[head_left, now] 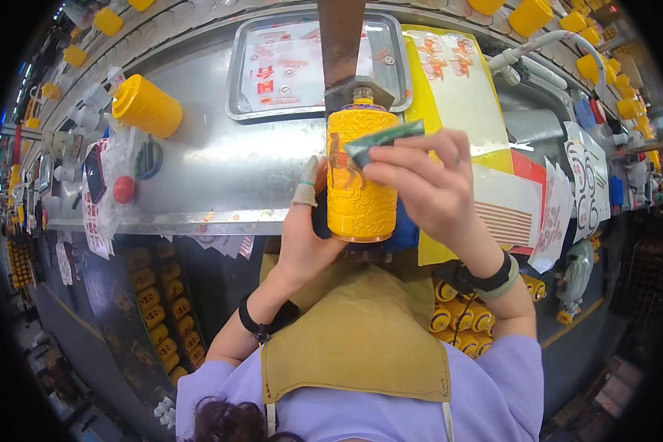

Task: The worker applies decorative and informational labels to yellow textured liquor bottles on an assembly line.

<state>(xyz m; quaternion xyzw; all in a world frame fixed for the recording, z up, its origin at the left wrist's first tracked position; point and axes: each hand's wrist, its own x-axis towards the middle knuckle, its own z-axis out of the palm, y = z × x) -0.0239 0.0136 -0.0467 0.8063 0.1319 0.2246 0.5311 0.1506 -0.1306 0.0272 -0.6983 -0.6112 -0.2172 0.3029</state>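
Note:
A yellow embossed bottle [361,202] with a clear neck stands in front of me at the bench's edge. A reddish-brown horse-shaped decal [345,166] lies on its side wall. My left hand [308,234] is closed around the bottle's lower left side, with a pale cot over one fingertip. Pinched in my right hand [438,177] is a flat green scraper [383,138], its edge at the upper part of the bottle beside the decal. Whether the edge touches the surface I cannot tell. The bottle's base is partly hidden by my left hand.
A metal tray [236,96] with decal sheets lies behind the bottle, under a vertical metal post [340,44]. Another yellow bottle [147,107] and a red ball [123,189] are at left. Decal sheets [504,214] and a white hose [552,37] are at right.

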